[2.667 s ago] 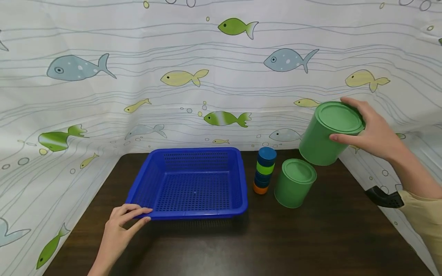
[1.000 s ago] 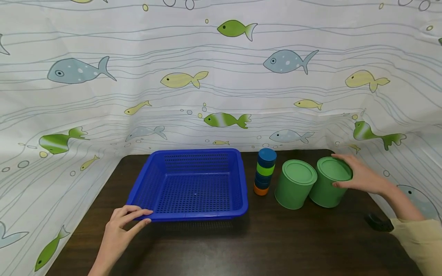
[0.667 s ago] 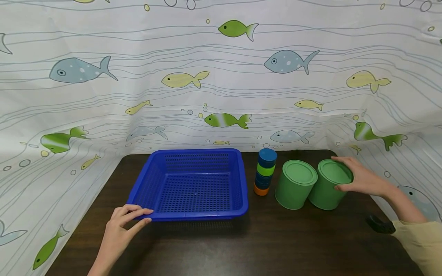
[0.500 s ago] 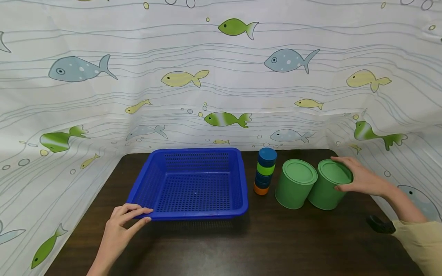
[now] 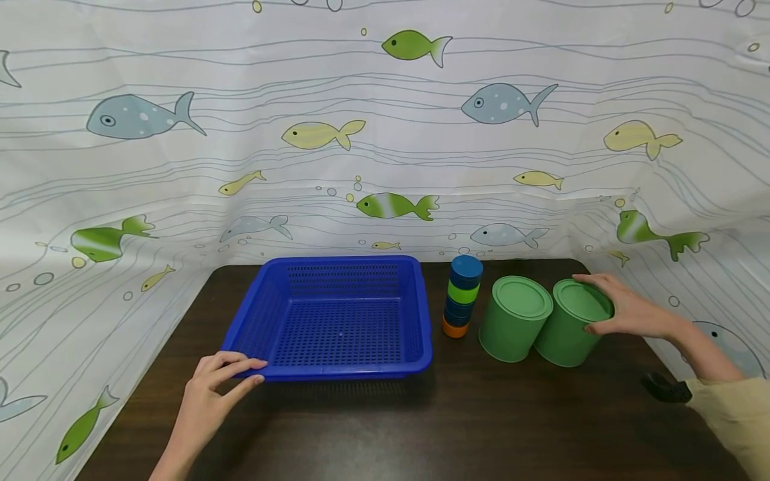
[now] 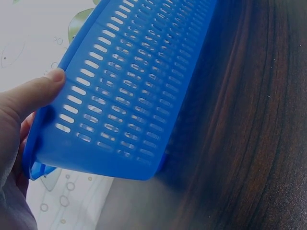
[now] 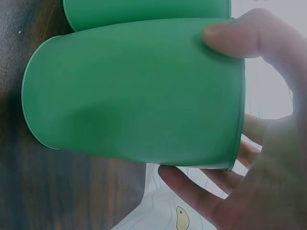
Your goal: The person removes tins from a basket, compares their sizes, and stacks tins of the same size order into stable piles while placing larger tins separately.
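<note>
My left hand [image 5: 207,391] pinches the near left corner of a blue plastic basket [image 5: 345,373], fingers over the rim. In the left wrist view, its thumb lies on the basket's slotted outer wall [image 6: 115,91]. At the right, my right hand [image 5: 634,310] grips the upper part of a green can [image 5: 565,334] with a lidded top, thumb on the near side and fingers on the far side. That can stands on the table, close against a second green can [image 5: 511,327] on its left. The right wrist view shows the gripped can's side [image 7: 134,96] large, with the other can [image 7: 148,10] beside it.
Between the basket and the cans stands an upright stack of blue, green and orange round pieces [image 5: 462,297]. All stand on a dark wooden table [image 5: 421,434]. A white fish-print sheet [image 5: 385,153] rises behind and along both sides.
My right hand has lowered the green can from the air onto the table beside the other can, then shifted it slightly left and nearer. My left hand has stayed on the basket's corner.
</note>
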The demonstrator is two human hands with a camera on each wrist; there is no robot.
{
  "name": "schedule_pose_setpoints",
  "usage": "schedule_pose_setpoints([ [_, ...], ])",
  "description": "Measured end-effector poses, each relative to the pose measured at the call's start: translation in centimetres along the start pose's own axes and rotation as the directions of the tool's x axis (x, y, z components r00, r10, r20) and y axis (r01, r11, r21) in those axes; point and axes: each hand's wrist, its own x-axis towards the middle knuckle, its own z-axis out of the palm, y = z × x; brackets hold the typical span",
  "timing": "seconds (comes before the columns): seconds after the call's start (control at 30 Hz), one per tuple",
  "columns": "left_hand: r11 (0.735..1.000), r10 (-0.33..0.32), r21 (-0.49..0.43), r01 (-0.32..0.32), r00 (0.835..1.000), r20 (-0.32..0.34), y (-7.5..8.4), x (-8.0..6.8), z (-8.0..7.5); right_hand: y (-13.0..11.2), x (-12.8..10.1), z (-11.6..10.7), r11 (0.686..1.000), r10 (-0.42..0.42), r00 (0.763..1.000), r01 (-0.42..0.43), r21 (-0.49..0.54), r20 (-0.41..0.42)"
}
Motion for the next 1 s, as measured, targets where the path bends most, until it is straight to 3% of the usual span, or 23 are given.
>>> schedule_pose_setpoints([
  [0.53,1.000,-0.001,-0.018,0.001,1.000,0.007,-0.2,0.0,0.1,0.3,0.4,-1.3,0.997,-0.069,0.992,0.066,0.032,0.103],
  [0.7,0.997,0.080,-0.009,-0.079,0.997,0.017,-0.2,0.4,-0.2,-0.3,0.2,-1.5,0.997,-0.072,0.991,0.073,-0.003,0.116],
  [0.8,0.989,0.139,0.032,-0.142,0.988,0.061,0.2,1.2,-0.9,-1.4,0.1,-1.6,0.997,-0.076,0.994,0.079,-0.028,0.081],
  [1.0,0.958,0.207,0.158,-0.238,0.960,0.187,2.3,4.4,-2.7,-5.8,0.2,-1.6,0.986,-0.122,0.986,0.107,-0.131,-0.111],
])
